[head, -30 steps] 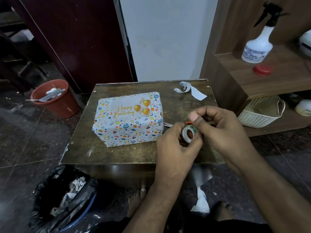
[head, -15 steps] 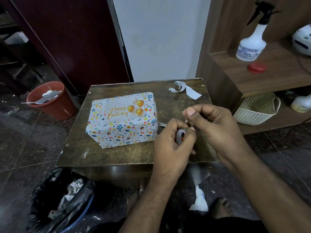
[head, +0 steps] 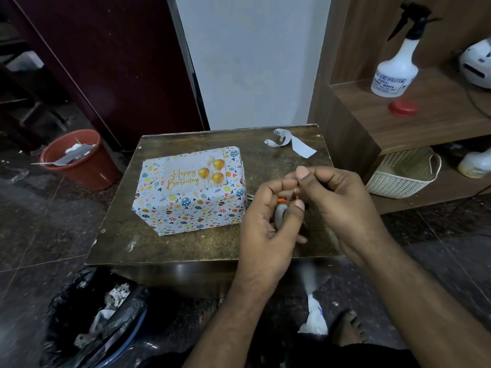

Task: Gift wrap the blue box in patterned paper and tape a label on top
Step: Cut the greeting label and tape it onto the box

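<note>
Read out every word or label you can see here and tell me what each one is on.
"Happy Birthday": gold script on the label lying on top of the wrapped box.
"SPRAYER (INDIA)": print on the white spray bottle on the shelf; its other lines are too small to read.
Nothing else is legible.

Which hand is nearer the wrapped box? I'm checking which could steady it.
Left. The left hand, gripping the tape roll, sits just beside the wrapped box; the right hand is farther off, beyond the left.
</note>
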Demonstrator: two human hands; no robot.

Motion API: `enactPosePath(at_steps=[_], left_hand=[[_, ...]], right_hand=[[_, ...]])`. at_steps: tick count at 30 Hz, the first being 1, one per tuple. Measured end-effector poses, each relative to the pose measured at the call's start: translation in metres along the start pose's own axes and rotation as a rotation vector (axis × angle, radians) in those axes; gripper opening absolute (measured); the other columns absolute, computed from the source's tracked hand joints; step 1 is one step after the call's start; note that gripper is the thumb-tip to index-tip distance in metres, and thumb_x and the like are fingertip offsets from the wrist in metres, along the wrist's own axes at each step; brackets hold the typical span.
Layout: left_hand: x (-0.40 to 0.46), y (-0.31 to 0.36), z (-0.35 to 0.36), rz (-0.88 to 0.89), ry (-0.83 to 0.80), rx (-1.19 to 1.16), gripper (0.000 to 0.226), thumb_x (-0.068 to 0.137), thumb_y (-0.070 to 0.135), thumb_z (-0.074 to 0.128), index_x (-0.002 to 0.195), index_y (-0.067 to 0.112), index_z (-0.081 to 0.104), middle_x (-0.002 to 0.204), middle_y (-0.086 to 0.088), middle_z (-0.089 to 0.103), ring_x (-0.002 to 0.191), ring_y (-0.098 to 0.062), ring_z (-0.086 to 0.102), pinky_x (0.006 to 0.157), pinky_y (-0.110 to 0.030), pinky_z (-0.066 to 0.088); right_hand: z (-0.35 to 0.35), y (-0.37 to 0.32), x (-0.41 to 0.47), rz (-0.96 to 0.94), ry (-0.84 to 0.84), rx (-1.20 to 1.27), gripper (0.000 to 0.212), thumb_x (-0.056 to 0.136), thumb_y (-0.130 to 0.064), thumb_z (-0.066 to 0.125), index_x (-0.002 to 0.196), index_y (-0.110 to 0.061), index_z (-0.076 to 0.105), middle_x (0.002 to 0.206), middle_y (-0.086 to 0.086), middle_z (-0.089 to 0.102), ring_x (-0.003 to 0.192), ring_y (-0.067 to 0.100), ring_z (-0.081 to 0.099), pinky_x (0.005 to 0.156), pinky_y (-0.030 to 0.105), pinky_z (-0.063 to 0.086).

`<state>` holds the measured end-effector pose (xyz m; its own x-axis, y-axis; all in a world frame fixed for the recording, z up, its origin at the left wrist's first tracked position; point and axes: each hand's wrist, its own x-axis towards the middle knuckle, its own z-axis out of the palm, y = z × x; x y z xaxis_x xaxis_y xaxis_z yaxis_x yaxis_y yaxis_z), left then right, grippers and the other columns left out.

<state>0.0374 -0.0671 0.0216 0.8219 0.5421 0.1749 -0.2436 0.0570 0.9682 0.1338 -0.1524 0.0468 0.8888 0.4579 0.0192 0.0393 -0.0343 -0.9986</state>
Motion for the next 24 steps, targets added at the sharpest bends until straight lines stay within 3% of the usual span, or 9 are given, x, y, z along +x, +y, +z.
enactPosePath(at_steps=[3,7,9,11,14,18,22,24], left_hand=[[-0.001,0.0,-0.003,0.0,0.007,0.019,0.031,0.094,0.012,0.063,0.121,0.027,0.065,0.121,0.002,0.074,0.11,-0.022,0.072,0.057,-0.027,0.06],[-0.001,-0.002,-0.004,-0.019,0.029,0.012,0.036,0.095,0.0,0.065,0.123,0.022,0.066,0.121,0.003,0.076,0.116,-0.014,0.071,0.066,-0.029,0.064],[0.0,-0.003,-0.005,-0.001,0.044,0.035,0.037,0.092,0.001,0.066,0.121,0.024,0.067,0.12,0.002,0.076,0.116,-0.012,0.071,0.079,-0.042,0.065],[0.001,-0.003,-0.005,0.02,0.052,0.079,0.039,0.088,0.004,0.066,0.12,0.027,0.067,0.121,0.003,0.076,0.117,-0.012,0.07,0.091,-0.06,0.058],[0.0,-0.002,-0.006,0.015,0.058,0.097,0.041,0.087,0.003,0.066,0.12,0.026,0.067,0.122,0.004,0.076,0.117,-0.013,0.07,0.095,-0.067,0.054],[-0.003,-0.001,-0.01,0.006,0.052,0.105,0.04,0.087,0.003,0.066,0.122,0.024,0.068,0.121,0.003,0.076,0.114,-0.016,0.072,0.093,-0.061,0.057],[-0.004,-0.001,-0.019,-0.034,0.046,0.094,0.041,0.089,-0.002,0.066,0.121,0.024,0.067,0.121,0.006,0.076,0.108,-0.015,0.074,0.068,-0.032,0.064],[-0.005,-0.001,-0.023,-0.045,0.042,0.101,0.043,0.092,-0.01,0.065,0.12,0.023,0.067,0.122,0.006,0.075,0.109,-0.014,0.074,0.064,-0.03,0.064]], right_hand=[[-0.004,0.011,0.007,-0.087,0.056,-0.297,0.022,0.105,-0.027,0.059,0.116,-0.021,0.076,0.103,-0.012,0.078,0.099,0.001,0.072,0.09,0.029,0.057],[-0.003,0.011,0.007,-0.213,-0.072,-0.672,0.023,0.091,-0.007,0.064,0.107,-0.019,0.074,0.097,-0.006,0.075,0.091,0.012,0.07,0.084,0.033,0.056],[0.003,0.008,0.004,-0.187,-0.169,-0.781,0.02,0.082,-0.004,0.064,0.096,-0.017,0.069,0.091,-0.001,0.071,0.087,0.02,0.067,0.076,0.034,0.052],[0.008,0.006,0.005,-0.149,-0.24,-0.876,0.019,0.081,-0.006,0.064,0.097,-0.016,0.067,0.095,0.001,0.066,0.09,0.023,0.065,0.076,0.033,0.048],[0.012,0.005,0.008,-0.104,-0.283,-0.994,0.022,0.087,-0.012,0.065,0.109,-0.015,0.066,0.103,0.002,0.056,0.099,0.026,0.062,0.083,0.038,0.051],[0.01,0.002,0.004,-0.032,-0.353,-1.167,0.028,0.096,-0.023,0.061,0.123,-0.018,0.061,0.112,0.007,0.052,0.107,0.031,0.063,0.083,0.036,0.05],[0.005,-0.01,-0.001,-0.074,-0.404,-1.327,0.035,0.092,-0.041,0.065,0.122,-0.024,0.062,0.112,0.007,0.065,0.106,0.029,0.067,0.074,0.034,0.048],[0.005,-0.016,-0.003,-0.106,-0.39,-1.399,0.037,0.088,-0.051,0.066,0.117,-0.028,0.063,0.109,0.003,0.068,0.105,0.027,0.067,0.072,0.032,0.04]])
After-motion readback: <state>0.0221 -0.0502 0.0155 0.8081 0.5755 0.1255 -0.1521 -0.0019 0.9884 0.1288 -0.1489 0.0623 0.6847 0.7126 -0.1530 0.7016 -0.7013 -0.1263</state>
